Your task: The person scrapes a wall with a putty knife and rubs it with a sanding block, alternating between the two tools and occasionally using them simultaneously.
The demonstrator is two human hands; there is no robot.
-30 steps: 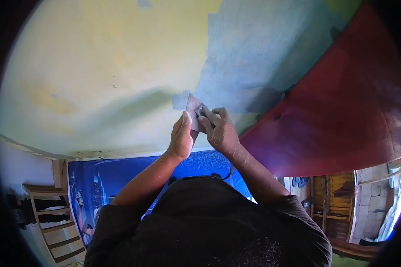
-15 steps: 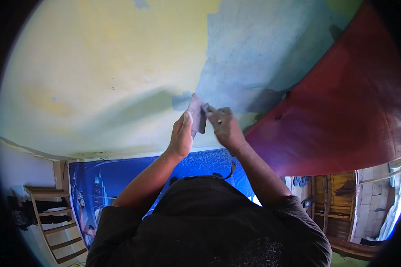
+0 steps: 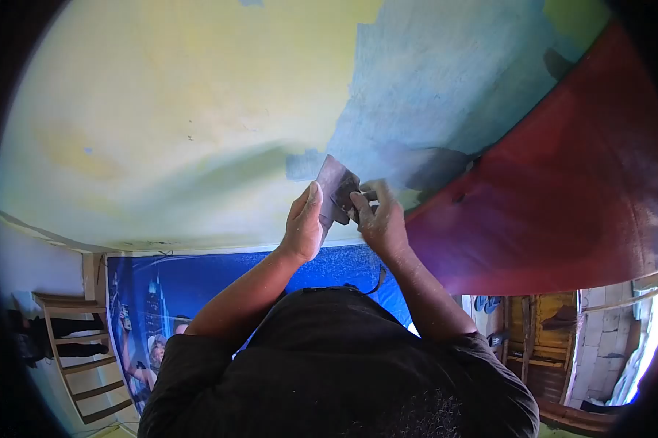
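Both hands are raised in front of the pale yellow and blue wall surface (image 3: pixel 219 80). My left hand (image 3: pixel 304 223) grips a flat grey-brown sheet or plate (image 3: pixel 331 179) along its left side, thumb pointing up. My right hand (image 3: pixel 381 219) has its thumb and fingers pinched on a dark, flat piece (image 3: pixel 347 196) that lies against the right part of the sheet. Whether the two pieces are joined cannot be made out. White dust marks both hands and forearms.
Red sheeting (image 3: pixel 562 182) hangs at the right. Below the wall is a blue printed banner (image 3: pixel 219 281). A wooden ladder (image 3: pixel 88 358) stands at the lower left. Wooden boards (image 3: pixel 551 328) and a block wall (image 3: pixel 610 328) show at the lower right.
My right hand has come down slightly and turned, its fingers now on the dark piece, which shows more broadly. The sheet in my left hand has tilted. The view has shifted slightly.
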